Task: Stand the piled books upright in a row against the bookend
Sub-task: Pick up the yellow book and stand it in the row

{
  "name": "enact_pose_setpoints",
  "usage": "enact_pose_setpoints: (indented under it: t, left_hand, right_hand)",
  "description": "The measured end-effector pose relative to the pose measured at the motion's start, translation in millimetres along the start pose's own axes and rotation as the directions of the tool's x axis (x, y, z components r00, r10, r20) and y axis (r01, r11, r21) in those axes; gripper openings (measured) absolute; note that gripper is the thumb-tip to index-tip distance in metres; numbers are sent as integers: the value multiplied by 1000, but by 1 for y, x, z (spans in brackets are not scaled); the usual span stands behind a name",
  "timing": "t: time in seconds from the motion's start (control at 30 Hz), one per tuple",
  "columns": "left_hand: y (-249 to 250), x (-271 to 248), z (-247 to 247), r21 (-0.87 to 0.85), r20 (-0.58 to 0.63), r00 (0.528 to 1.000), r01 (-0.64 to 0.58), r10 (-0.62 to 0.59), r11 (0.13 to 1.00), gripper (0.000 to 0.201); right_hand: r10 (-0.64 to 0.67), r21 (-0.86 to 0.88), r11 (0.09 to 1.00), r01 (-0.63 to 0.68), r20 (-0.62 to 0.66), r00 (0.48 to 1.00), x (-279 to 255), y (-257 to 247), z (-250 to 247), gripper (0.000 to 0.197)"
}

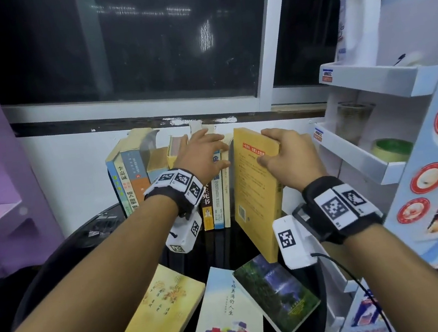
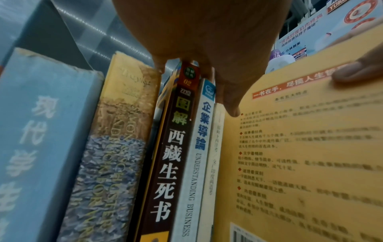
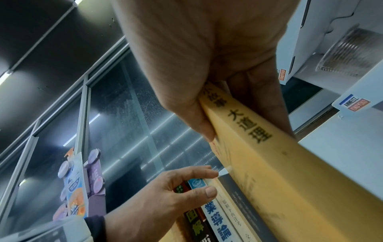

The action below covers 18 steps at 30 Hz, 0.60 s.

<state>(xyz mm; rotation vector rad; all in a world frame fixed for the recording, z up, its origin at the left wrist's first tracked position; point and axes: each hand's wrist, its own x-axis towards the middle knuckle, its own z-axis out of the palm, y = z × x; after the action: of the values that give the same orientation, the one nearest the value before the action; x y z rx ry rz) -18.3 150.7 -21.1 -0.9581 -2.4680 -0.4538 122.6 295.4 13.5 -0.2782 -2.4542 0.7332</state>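
Matt yellow paper cover on the book (image 1: 257, 188) between the right fingers (image 1: 267, 161), glossy black tabletop (image 1: 223, 246) below, worn paper spines (image 2: 116, 147) under the left fingers (image 2: 230, 104).

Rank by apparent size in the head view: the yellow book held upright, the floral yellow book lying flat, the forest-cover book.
1. Floral yellow book, nearest the camera, which inflates it.
2. Yellow book, gripped by the right hand; close to the first, so the order is unsure.
3. Forest-cover book, clearly smallest.

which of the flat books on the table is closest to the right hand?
The waterfall-cover book, directly below the right hand; the pale-blue one and the tan floral one lie further left.
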Motion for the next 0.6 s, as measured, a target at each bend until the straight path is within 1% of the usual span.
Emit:
enact_pose_setpoints:
  t: [0.1,0.3,0.47,0.6]
  left_hand:
    - [-5,1,6,-8,-34,999,-24,24,1000,36]
    - [-10,1,10,-3,-85,995,-57,57,998,32]
    - [-14,-1,10,-36,-137,989,-58,53,998,30]
    - [-17,0,10,-65,-147,988,-49,39,997,28]
  right_hand:
    - [16,3,1000,-16,-19,1000,8,2,10,52]
    - [14,21,1000,-13,-51,999,22,1,34,51]
    - [-21,56,998,24,-64,998,32,1,54,50]
    - [-10,116,993,19,-75,997,42,0,67,50]
